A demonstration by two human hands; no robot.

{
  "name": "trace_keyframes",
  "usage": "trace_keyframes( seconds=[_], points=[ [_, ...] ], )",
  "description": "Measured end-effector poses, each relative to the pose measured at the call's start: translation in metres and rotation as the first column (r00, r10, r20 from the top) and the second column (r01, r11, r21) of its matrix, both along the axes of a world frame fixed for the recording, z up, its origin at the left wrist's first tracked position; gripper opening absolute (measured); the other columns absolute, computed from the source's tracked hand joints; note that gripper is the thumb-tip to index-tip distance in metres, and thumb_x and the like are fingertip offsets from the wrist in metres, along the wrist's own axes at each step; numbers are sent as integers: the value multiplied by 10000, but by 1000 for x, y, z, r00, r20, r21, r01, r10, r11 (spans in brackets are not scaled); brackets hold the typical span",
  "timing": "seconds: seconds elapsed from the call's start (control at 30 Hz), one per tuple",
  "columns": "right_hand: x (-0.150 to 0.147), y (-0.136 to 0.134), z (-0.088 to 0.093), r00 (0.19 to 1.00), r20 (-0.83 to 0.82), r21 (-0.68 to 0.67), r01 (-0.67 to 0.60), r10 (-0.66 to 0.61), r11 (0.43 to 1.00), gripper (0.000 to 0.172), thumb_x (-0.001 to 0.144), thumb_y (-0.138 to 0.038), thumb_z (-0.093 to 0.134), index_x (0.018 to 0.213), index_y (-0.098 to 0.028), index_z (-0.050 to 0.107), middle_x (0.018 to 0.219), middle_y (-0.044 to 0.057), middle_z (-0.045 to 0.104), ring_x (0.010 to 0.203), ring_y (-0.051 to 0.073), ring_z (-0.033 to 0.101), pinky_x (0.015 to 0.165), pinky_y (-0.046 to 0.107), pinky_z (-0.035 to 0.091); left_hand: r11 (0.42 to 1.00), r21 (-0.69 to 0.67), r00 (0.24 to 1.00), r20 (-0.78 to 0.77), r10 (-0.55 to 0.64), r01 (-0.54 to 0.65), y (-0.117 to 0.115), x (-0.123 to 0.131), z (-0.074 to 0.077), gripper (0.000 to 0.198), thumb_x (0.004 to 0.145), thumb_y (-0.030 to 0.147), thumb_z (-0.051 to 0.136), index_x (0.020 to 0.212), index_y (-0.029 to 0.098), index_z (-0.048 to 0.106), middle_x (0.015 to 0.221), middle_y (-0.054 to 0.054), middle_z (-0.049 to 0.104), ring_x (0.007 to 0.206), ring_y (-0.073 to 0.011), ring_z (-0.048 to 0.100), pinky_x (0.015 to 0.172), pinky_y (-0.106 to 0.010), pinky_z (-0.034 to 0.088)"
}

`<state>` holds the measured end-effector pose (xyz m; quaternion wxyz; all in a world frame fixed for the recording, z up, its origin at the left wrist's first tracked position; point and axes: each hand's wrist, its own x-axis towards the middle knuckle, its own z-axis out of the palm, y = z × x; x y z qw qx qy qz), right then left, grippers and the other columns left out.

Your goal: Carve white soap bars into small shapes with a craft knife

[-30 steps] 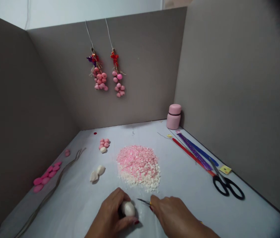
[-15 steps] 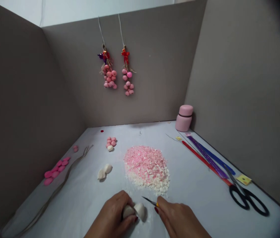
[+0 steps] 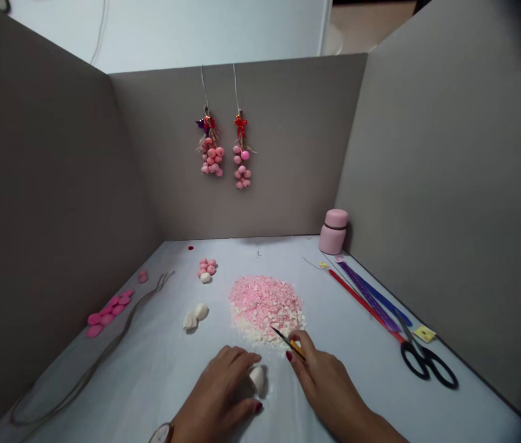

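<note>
My right hand (image 3: pixel 323 375) grips a small knife (image 3: pixel 283 338) with a yellow handle. Its dark, thin blade points up and left, over the near edge of a heap of pink and white shavings (image 3: pixel 265 301). My left hand (image 3: pixel 221 391) rests low on the table with thumb and fingers spread. Between them lies a white rounded lump (image 3: pixel 257 379); whether the palm covers anything else I cannot tell. Farther left are two white lumps (image 3: pixel 196 315), one of them rough. Behind these sits a cluster of pink balls (image 3: pixel 207 266) with a white one at its front.
Bright pink pieces (image 3: pixel 108 314) and long brown cords (image 3: pixel 122 332) lie at the left. Along the right run a red strip (image 3: pixel 357 295), purple strips (image 3: pixel 375 307) and black-handled scissors (image 3: pixel 427 363). A pink jar (image 3: pixel 333 232) stands behind. Pink ball bunches (image 3: pixel 212 157) hang on the grey wall.
My left hand has spread its fingers around the white lump it was gripping. My right hand has moved the knife farther forward, towards the shavings. The view has tilted up.
</note>
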<state>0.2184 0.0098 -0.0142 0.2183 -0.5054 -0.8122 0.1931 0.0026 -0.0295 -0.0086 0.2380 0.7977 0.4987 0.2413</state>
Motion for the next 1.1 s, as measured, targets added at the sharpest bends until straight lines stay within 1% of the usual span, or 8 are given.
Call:
trace_keyframes(
  seconds=[0.13, 0.3, 0.43, 0.53, 0.6, 0.77, 0.97, 1.1],
  points=[
    [0, 3, -1, 1000, -29, 38, 7, -5, 999, 199, 954, -231, 279, 1100, -201, 411, 809, 86, 705, 713, 251, 685, 624, 309, 437, 994, 89, 994, -83, 78, -70, 3, 8, -1, 101, 841, 198, 622, 940, 219, 621, 893, -47, 687, 828, -234, 611, 729, -318, 483],
    [0, 5, -6, 999, -42, 106, -12, 16, 994, 148, 952, -225, 296, 1018, -219, 428, 732, 56, 694, 652, 252, 678, 582, 296, 417, 930, 222, 949, -57, 311, -292, 4, -1, 2, 210, 884, 101, 465, 965, 203, 630, 963, -98, 649, 887, -258, 612, 771, -361, 490],
    [1, 5, -7, 1000, -17, 133, -13, 16, 991, 130, 946, -214, 306, 966, -229, 434, 722, 53, 691, 639, 248, 674, 562, 285, 403, 889, 283, 927, 1, 374, -359, 10, -19, 0, 259, 831, 261, 632, 1088, 243, 613, 1074, -59, 673, 1004, -241, 621, 869, -337, 508],
    [1, 4, -6, 1000, 14, 149, -6, 4, 989, 128, 950, -221, 306, 954, -229, 433, 706, 42, 676, 623, 240, 667, 557, 281, 398, 746, 340, 810, 91, 580, -572, 23, -39, -9, 255, 957, 230, 405, 1122, 147, 580, 1164, -152, 624, 1112, -286, 575, 959, -465, 456],
    [1, 2, -4, 1000, 30, 153, -8, 4, 988, 137, 954, -215, 300, 946, -227, 436, 699, 36, 669, 616, 235, 662, 555, 279, 396, 660, 356, 731, 114, 672, -662, 32, -53, -16, 277, 964, 183, 381, 1167, 113, 557, 1184, -184, 604, 1141, -319, 554, 993, -559, 397],
    [-1, -1, -2, 999, 48, 166, -23, 15, 986, 146, 949, -176, 316, 964, -214, 456, 731, 51, 687, 669, 241, 677, 583, 282, 402, 711, 364, 776, 56, 629, -602, 41, -68, -28, 153, 918, 229, 583, 1039, 151, 634, 1052, -57, 679, 938, -223, 658, 819, -435, 538],
    [0, 1, -8, 998, 52, 158, -28, 20, 987, 130, 946, -190, 340, 975, -226, 462, 766, 45, 705, 697, 243, 687, 590, 280, 398, 705, 402, 782, 45, 622, -584, 39, -71, -31, 179, 914, 239, 589, 1068, 156, 626, 1112, -70, 658, 985, -238, 641, 839, -454, 530],
    [0, 5, -15, 998, 48, 153, -42, 36, 987, 131, 943, -204, 332, 968, -238, 456, 770, 41, 708, 714, 245, 689, 589, 283, 395, 680, 395, 755, 55, 654, -618, 51, -71, -36, 266, 917, 249, 584, 1172, 171, 582, 1196, -86, 624, 1009, -250, 635, 840, -463, 535]
  ],
)
